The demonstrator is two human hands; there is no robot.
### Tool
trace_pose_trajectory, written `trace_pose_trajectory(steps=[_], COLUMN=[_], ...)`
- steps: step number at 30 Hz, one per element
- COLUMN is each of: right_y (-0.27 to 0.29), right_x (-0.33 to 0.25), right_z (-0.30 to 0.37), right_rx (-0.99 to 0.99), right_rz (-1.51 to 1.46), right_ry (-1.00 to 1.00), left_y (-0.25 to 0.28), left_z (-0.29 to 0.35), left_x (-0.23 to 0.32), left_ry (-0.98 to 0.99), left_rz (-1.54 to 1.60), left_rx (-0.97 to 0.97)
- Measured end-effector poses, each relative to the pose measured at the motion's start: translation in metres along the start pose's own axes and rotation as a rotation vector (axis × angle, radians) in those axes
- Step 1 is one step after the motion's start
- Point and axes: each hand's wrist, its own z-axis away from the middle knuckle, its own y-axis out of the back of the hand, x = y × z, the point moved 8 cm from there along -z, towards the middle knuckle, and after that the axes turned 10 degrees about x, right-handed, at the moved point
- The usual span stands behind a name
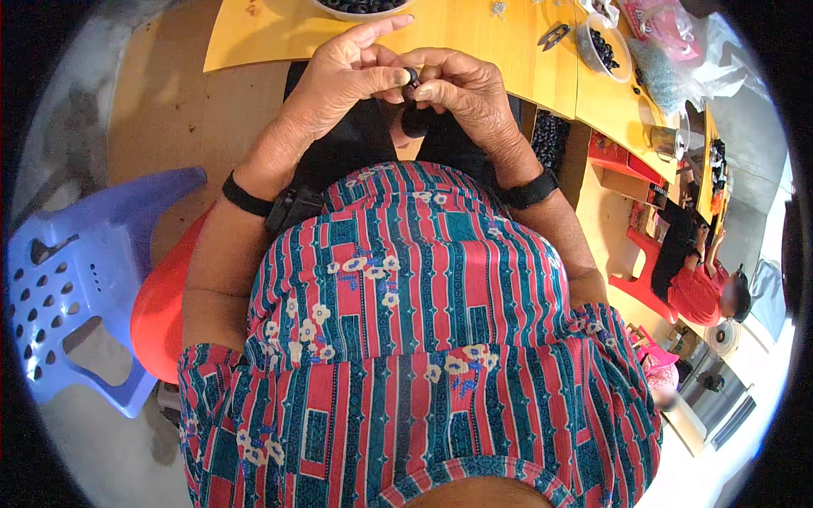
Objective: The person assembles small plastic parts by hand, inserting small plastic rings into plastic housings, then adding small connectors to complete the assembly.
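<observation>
My left hand (343, 78) and my right hand (464, 91) meet in front of my body, near the table's front edge. Between their fingertips is a small, shiny black round piece (412, 77), partly covered by the fingers. The left thumb and fingers pinch it from one side, with that hand's index finger stretched outward. From the other side, my right thumb and index finger close on it. Just below the fingers shows a larger dark round shape (415, 121); whether it is joined to the small piece I cannot tell.
On the yellow table (500, 63) are a bowl (366, 15) of black pieces, thread snips (555, 36), another white bowl (628, 71) of black pieces and plastic bags (669, 72). A metal mug (664, 140) stands farther right. A blue chair (80, 279) is at left; a person in red (699, 292) works at right.
</observation>
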Motion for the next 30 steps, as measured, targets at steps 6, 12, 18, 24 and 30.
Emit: trace_pose_trajectory(steps=[6,12,18,24,30], right_y=[-0.003,-0.006,-0.005,0.005,0.005], right_x=[-0.002,-0.014,-0.018,0.004,0.003], right_z=[0.001,0.0,0.005,0.006,0.006], right_rx=[-0.093,-0.11,-0.049,0.102,0.176], right_rz=[0.128,0.261,0.25,-0.032,-0.006], right_ry=[-0.014,0.116,0.119,-0.051,-0.051], left_y=[-0.001,-0.001,-0.005,-0.001,0.005], left_z=[0.001,0.0,0.0,0.0,-0.001], left_x=[-0.006,-0.01,-0.008,-0.01,-0.012], left_ry=[0.08,0.095,0.101,0.062,0.039], left_rz=[0.097,0.006,0.03,0.058,0.013], left_rx=[-0.044,-0.1,-0.113,-0.021,0.001])
